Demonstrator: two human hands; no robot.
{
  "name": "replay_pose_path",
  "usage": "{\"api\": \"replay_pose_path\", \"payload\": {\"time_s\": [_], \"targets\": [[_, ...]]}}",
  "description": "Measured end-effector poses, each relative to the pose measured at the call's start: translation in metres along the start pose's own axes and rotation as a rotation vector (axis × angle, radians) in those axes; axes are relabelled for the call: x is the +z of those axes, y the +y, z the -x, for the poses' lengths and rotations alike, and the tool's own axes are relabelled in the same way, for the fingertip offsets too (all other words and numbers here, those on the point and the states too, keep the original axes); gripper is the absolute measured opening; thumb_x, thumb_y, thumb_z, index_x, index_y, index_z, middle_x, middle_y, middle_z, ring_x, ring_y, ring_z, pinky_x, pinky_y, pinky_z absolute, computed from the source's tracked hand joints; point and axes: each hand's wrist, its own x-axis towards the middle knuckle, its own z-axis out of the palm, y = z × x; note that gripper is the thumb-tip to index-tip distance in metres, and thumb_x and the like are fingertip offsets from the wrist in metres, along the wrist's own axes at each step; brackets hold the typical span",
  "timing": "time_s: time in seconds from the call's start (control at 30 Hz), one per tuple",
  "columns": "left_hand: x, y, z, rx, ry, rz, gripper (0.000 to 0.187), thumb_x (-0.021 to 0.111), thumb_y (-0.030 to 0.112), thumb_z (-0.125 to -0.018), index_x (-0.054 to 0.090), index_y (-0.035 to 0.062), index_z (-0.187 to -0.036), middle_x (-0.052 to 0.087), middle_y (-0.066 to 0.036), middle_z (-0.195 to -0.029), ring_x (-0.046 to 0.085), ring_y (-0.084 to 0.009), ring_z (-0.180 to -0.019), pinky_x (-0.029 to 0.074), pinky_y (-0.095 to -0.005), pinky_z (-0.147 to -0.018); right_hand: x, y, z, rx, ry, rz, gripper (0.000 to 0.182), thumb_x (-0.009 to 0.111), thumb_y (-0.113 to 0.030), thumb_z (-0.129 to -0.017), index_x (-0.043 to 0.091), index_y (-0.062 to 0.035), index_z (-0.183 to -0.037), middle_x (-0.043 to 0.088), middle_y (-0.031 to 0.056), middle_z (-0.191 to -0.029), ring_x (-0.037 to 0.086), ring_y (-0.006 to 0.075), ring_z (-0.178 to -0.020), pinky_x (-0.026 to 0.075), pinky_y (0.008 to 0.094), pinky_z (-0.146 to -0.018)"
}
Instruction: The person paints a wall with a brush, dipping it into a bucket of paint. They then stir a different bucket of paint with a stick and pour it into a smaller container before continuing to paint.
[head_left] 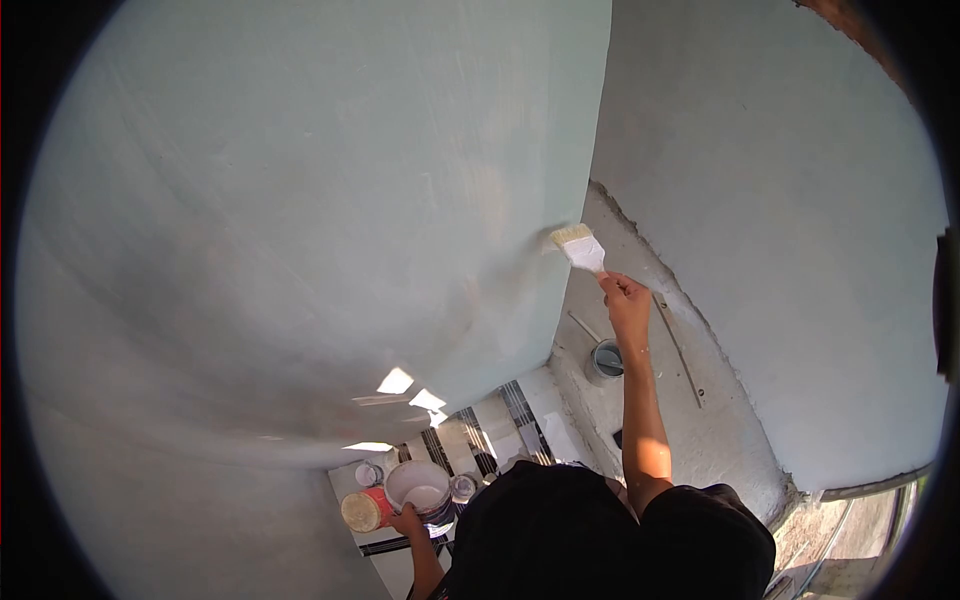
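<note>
My right hand [628, 300] is closed around the handle of a wide paintbrush [582, 250]. The brush has pale bristles and a white-coated body, and its tip is at the pale green-grey wall [380, 190], near the wall's right edge. Low in the view, my left hand [405, 521] grips the near rim of a paint bucket [418, 480], whose inside looks whitish. A red container [366, 510] with a pale round top sits just left of that hand. Small jars [462, 488] stand close to the bucket's right side.
On a concrete ledge [585, 390] to the right stands a pail [606, 358] of grey liquid, with a long thin strip [680, 350] beyond my forearm. Another pale wall [790, 220] rises on the right. Black-and-white striped tiles [500, 425] lie below.
</note>
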Motion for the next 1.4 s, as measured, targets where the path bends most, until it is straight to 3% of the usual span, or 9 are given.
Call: {"api": "replay_pose_path", "payload": {"time_s": [0.2,0.43,0.6,0.87,1.1,1.13,1.2,1.27,1.4], "targets": [[-0.023,-0.031,0.013,-0.3,0.067,0.125,0.046,0.062,0.003,-0.069,0.04,-0.008,-0.108,0.06,-0.027,-0.092,0.064,-0.0343,-0.058,0.054,-0.0434,-0.041,0.03,0.108,-0.01,-0.097,0.015,0.239,0.029,0.068,-0.021,-0.086,0.072,0.0072,-0.093,0.052,0.0057,-0.059,0.049,0.0098,-0.059,0.041,0.031,-0.055],[-0.046,-0.069,0.017,-0.434,0.06,0.292,0.049,0.059,0.004,-0.071,0.036,-0.012,-0.112,0.06,-0.028,-0.08,0.062,-0.0332,-0.05,0.053,-0.0423,-0.04,0.053,0.005,-0.025,-0.065,0.069,-0.103,0.025,0.068,-0.018,-0.089,0.073,0.0058,-0.095,0.046,-0.0061,-0.061,0.035,0.0041,-0.053,0.026,0.0257,-0.048],[-0.051,-0.092,-0.001,-0.391,0.031,0.287,0.036,0.059,0.007,-0.075,0.046,-0.0132,-0.102,0.06,-0.025,-0.088,0.065,-0.0335,-0.066,0.055,-0.0453,-0.05,0.042,-0.093,-0.02,-0.107,0.086,-0.244,0.029,0.068,-0.02,-0.09,0.072,0.0054,-0.105,0.045,-0.0072,-0.062,0.034,0.0027,-0.052,0.025,0.0228,-0.047],[-0.049,-0.082,-0.015,-0.279,0.072,0.115,0.046,0.062,0.007,-0.069,0.039,-0.0063,-0.107,0.058,-0.024,-0.092,0.064,-0.0319,-0.066,0.052,-0.0421,-0.045,0.041,-0.202,-0.04,-0.581,0.143,-0.326,0.035,0.068,-0.024,-0.094,0.07,0.0056,-0.114,0.048,-0.0077,-0.067,0.036,0.0018,-0.057,0.026,0.0209,-0.05],[-0.054,-0.076,-0.002,-0.308,0.009,0.372,0.044,0.062,0.006,-0.068,0.041,-0.0081,-0.103,0.059,-0.024,-0.091,0.061,-0.0291,-0.062,0.05,-0.0395,-0.045,0.066,0.02,-0.039,-0.429,0.077,-0.061,0.043,0.068,-0.026,-0.095,0.065,0.0102,-0.118,0.058,-0.0042,-0.078,0.046,0.0043,-0.071,0.039,0.0212,-0.06],[-0.051,-0.072,0.003,-0.3,0.112,0.319,0.045,0.062,0.006,-0.069,0.042,-0.0093,-0.107,0.059,-0.024,-0.088,0.061,-0.0288,-0.062,0.051,-0.0385,-0.045,0.065,0.056,-0.027,-0.319,0.055,0.023,0.039,0.065,-0.026,-0.094,0.068,0.0065,-0.116,0.074,0.0208,-0.094,0.067,0.016,-0.09,0.051,0.0302,-0.081],[-0.057,-0.067,-0.004,-0.416,0.025,0.333,0.046,0.062,0.008,-0.071,0.043,-0.0099,-0.109,0.059,-0.023,-0.089,0.061,-0.0289,-0.062,0.051,-0.0389,-0.046,0.058,0.107,-0.006,-0.219,-0.008,0.181,0.037,0.066,-0.029,-0.092,0.071,0.0049,-0.107,0.059,0.0005,-0.065,0.048,0.0083,-0.063,0.041,0.0258,-0.057],[-0.055,-0.065,-0.004,-0.471,0.053,0.296,0.048,0.062,0.018,-0.08,0.047,-0.0052,-0.118,0.058,-0.022,-0.105,0.064,-0.0306,-0.081,0.057,-0.0426,-0.062,0.055,0.156,-0.006,-0.171,-0.002,0.352,0.037,0.067,-0.031,-0.089,0.073,0.0032,-0.1,0.061,0.0043,-0.062,0.053,0.0128,-0.06,0.044,0.0285,-0.058],[-0.072,-0.092,-0.031,0.049,-0.339,-0.291,0.053,0.066,0.021,-0.079,0.047,-0.0032,-0.123,0.057,-0.023,-0.11,0.062,-0.0314,-0.083,0.056,-0.0429,-0.075,0.046,0.173,-0.013,-0.074,0.023,0.43,0.038,0.069,-0.032,-0.084,0.072,0.0056,-0.086,0.064,0.0108,-0.06,0.06,0.0225,-0.055,0.047,0.0349,-0.054]]}}
